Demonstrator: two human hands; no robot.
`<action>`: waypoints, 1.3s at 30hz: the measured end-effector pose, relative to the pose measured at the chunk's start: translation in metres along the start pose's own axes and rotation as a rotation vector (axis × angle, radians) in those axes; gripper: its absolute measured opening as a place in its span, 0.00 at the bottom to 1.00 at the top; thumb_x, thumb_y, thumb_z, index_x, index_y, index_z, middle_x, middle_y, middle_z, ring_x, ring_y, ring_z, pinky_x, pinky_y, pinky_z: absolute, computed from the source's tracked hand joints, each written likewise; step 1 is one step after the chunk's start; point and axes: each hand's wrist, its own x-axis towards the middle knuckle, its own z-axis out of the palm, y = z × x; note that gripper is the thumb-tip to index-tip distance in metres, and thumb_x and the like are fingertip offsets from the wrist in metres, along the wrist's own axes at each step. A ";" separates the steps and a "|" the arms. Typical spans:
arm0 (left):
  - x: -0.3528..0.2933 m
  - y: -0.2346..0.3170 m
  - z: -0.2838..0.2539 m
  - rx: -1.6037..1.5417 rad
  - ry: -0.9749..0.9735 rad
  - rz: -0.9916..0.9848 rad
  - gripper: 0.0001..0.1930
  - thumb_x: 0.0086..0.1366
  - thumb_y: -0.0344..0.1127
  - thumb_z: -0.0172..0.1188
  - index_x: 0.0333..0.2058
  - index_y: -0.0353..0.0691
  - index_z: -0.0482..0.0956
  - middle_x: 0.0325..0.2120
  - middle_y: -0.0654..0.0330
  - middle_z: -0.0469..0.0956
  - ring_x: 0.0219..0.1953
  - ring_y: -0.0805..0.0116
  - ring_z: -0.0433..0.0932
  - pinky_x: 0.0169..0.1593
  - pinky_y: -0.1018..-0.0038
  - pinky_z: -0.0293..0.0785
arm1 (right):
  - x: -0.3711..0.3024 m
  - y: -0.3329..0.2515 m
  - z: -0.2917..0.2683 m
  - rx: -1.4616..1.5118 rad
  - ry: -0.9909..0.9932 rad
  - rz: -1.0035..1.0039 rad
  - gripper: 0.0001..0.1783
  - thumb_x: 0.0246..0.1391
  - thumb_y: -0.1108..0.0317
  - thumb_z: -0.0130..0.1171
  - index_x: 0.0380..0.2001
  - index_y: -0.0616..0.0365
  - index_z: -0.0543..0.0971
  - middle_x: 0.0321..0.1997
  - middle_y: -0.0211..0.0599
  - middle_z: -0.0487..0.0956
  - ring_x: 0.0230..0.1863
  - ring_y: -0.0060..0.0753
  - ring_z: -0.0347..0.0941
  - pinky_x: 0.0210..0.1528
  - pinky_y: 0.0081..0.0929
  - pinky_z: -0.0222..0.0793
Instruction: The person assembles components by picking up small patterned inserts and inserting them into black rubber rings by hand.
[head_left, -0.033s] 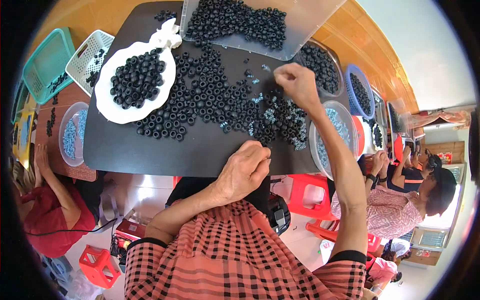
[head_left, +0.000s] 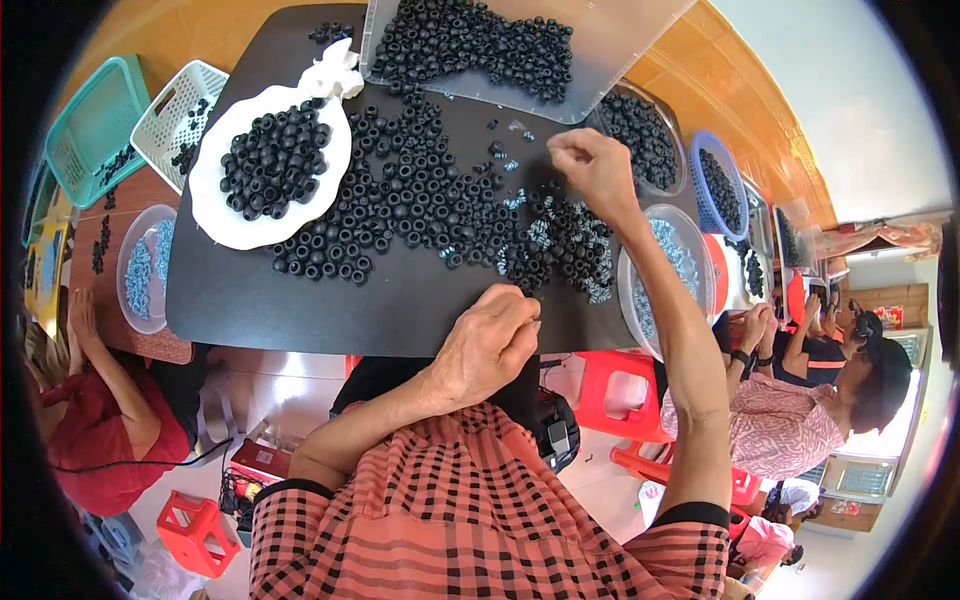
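Note:
My left hand (head_left: pixel 487 338) is closed at the near edge of the dark table (head_left: pixel 265 310); whatever its fingers hold, if anything, is hidden. Farther off and to the right, my right hand (head_left: pixel 597 170) hovers with fingers curled together, and nothing shows between them. Below and left of it lies a heap of round black beads with holes (head_left: pixel 455 205). Small light-blue ridged pieces (head_left: pixel 540 235) are mixed in at the heap's right part. A few more blue pieces (head_left: pixel 516 126) lie just left of my right hand, one of them blurred.
A white scalloped plate (head_left: pixel 215 215) of black beads sits left. Behind stands a clear bin (head_left: pixel 600 40) of beads. At right are a round tub (head_left: pixel 640 300) of blue pieces and a blue basket (head_left: pixel 707 205). Co-workers sit on both sides, near red stools (head_left: pixel 600 400).
A blurred blue piece left of my right hand has shifted slightly farther away and to the left. Both hands stay almost where they were.

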 end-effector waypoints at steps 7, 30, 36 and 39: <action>-0.001 0.000 -0.002 0.004 -0.006 -0.004 0.08 0.54 0.20 0.57 0.34 0.31 0.72 0.27 0.52 0.73 0.36 0.53 0.75 0.39 0.65 0.72 | 0.026 -0.008 0.004 -0.046 -0.038 -0.015 0.12 0.43 0.73 0.57 0.34 0.63 0.81 0.28 0.45 0.80 0.30 0.32 0.78 0.36 0.26 0.72; 0.000 0.003 -0.003 0.001 -0.025 -0.035 0.06 0.54 0.20 0.57 0.33 0.31 0.72 0.26 0.53 0.72 0.35 0.54 0.74 0.39 0.64 0.72 | 0.024 -0.047 -0.038 0.203 0.393 -0.270 0.09 0.47 0.75 0.60 0.34 0.59 0.81 0.28 0.29 0.78 0.28 0.16 0.71 0.34 0.17 0.68; 0.002 0.000 -0.001 0.030 -0.016 -0.007 0.06 0.55 0.19 0.56 0.33 0.31 0.73 0.25 0.53 0.73 0.36 0.54 0.75 0.39 0.65 0.72 | -0.006 -0.009 -0.002 0.082 0.214 -0.049 0.10 0.47 0.74 0.59 0.35 0.61 0.81 0.28 0.36 0.79 0.30 0.22 0.74 0.37 0.20 0.70; 0.001 -0.001 -0.001 0.019 -0.027 -0.010 0.06 0.55 0.20 0.57 0.33 0.31 0.73 0.25 0.53 0.73 0.36 0.54 0.75 0.40 0.65 0.72 | -0.018 -0.019 -0.007 0.088 0.168 0.022 0.10 0.49 0.73 0.58 0.36 0.62 0.82 0.25 0.36 0.79 0.25 0.18 0.72 0.30 0.19 0.68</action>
